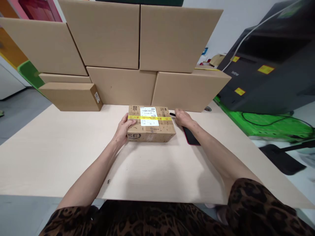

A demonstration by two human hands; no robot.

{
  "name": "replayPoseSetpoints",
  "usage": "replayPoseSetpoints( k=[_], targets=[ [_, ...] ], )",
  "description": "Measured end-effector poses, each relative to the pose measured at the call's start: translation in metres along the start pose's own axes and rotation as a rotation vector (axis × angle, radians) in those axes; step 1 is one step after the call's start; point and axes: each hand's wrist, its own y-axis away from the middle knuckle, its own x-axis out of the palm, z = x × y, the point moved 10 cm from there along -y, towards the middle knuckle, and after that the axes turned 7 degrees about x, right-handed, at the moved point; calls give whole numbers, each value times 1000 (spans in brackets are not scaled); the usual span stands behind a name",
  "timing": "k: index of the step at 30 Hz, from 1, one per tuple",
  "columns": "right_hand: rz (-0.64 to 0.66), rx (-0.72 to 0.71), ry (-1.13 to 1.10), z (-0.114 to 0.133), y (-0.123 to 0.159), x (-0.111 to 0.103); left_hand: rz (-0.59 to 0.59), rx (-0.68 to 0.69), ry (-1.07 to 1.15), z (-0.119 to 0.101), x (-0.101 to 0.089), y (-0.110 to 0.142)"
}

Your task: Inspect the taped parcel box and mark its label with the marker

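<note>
A taped cardboard parcel [157, 136] lies on the table in front of me, with a white printed label [149, 122] and a strip of yellow tape across its top. My left hand [124, 128] grips its left side, thumb on the top face. Just off the parcel's right edge is my right hand [182, 117], its fingers closed around a thin black tool [172, 114]. Only the tool's black end shows, pointing left at the parcel; the rest is inside my fist. Partly under my right forearm lies a dark phone [191, 137] with a red edge.
Several large plain cardboard boxes [123, 85] are stacked along the table's [61, 157] back edge. A smaller brown box [73, 98] stands at the back left. On the right, a dark Brother machine [265, 68] stands by a green surface [258, 121] with a black cable.
</note>
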Motion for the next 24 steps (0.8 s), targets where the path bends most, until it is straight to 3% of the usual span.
replayPoseSetpoints(
  k=[6,8,11,15,20,24],
  targets=[
    [-319,-14,-437,6,27,-85,22,1,22,0,5,1],
    [-425,-5,-943,6,53,-106,28,5,23,0,5,1],
    [-335,30,-1211,31,90,-100,22,7,24,0,5,1],
    [-82,5,-1253,79,122,-72,21,9,14,-1,6,2],
    [91,-133,-1065,116,136,-56,24,7,-9,-1,6,2],
    [75,-202,-871,129,140,-59,13,9,-8,0,4,2]
  ],
)
